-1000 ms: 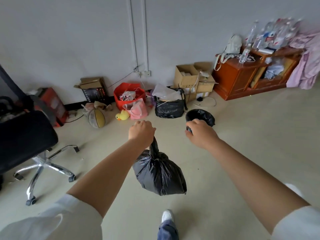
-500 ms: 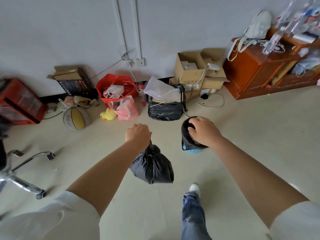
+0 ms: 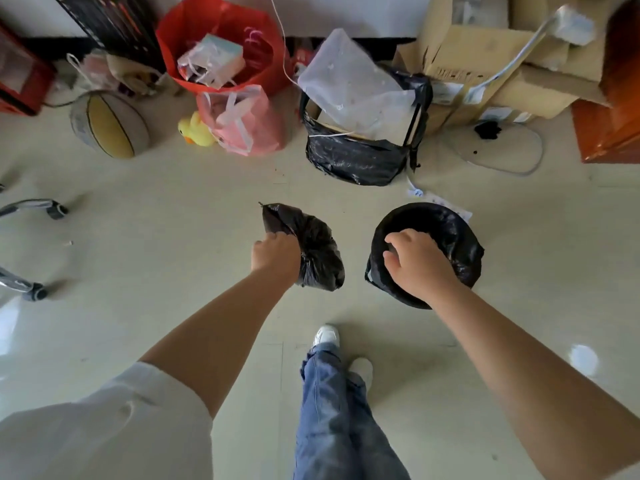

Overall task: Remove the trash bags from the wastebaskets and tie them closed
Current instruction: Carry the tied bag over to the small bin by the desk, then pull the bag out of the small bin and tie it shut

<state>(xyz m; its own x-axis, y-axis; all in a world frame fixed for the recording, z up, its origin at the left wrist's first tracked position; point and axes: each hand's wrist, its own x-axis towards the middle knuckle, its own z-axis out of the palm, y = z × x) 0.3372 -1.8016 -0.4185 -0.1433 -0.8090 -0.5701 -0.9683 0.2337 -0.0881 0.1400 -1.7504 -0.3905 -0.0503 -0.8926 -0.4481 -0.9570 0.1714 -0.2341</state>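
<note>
Left hand [image 3: 275, 252] grip clenches the tied trash bag [image 3: 313, 251]; right hand [image 3: 417, 261] fingers curl over the wastebasket [image 3: 453, 237] liner rim.

A lived-in room of a home or small office, used partly for storage. Along the wall on the pale floor [image 3: 173, 202] sit cardboard boxes [image 3: 485, 64], a red bag [image 3: 214, 26] of scraps, a pink plastic bag [image 3: 249, 123], a basketball [image 3: 110, 124] and a yellow toy duck [image 3: 195, 129]. An office-chair base [image 3: 31, 209] shows at left, and an orange wooden cabinet [image 3: 613, 126] at right.

We see crinkled, glossy black plastic on the trash bag [image 3: 317, 251] and the wastebasket liner [image 3: 450, 233]. The floor [image 3: 173, 237] looks smooth, faintly shiny.
</note>
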